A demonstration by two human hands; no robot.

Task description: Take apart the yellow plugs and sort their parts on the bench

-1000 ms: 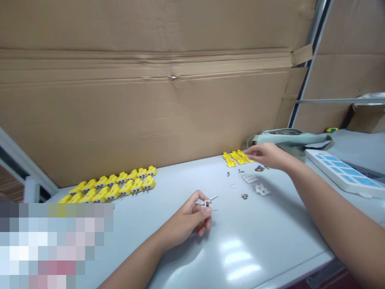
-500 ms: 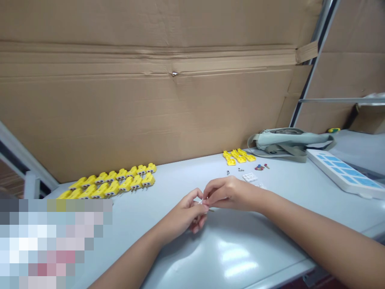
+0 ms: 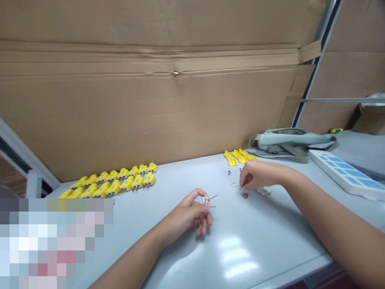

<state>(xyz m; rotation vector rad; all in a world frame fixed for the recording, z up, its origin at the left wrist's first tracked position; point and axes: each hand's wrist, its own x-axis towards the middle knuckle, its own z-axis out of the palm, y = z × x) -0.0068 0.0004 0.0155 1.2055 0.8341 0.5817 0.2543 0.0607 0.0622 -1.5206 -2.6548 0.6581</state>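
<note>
Between thumb and index finger, my left hand (image 3: pixel 191 212) pinches a small clear-white plastic piece (image 3: pixel 205 199). Thin metal pins (image 3: pixel 213 196) stick out of it to the right. Farther right, my right hand (image 3: pixel 261 174) is down among loose parts on the table, its fingertips pressed together; whatever they may grip is hidden. Beside those fingertips lie thin light pins (image 3: pixel 233 185) and a little brownish cluster (image 3: pixel 245 195). A whitish plastic part (image 3: pixel 264 191) shows just under the right wrist. Small dark metal bits (image 3: pixel 229 172) lie behind.
Two rows of yellow plugs (image 3: pixel 113 187) line the table's left back. Open yellow shells (image 3: pixel 231 159) lie behind my right hand. A pale green bag (image 3: pixel 288 141) and a white case with blue compartments (image 3: pixel 345 170) are at the right. Cardboard (image 3: pixel 150 116) walls the back.
My right hand has left the piece in my left hand and moved right to the loose parts. My left hand stays nearly in place, with the piece and its pins now more visible.
</note>
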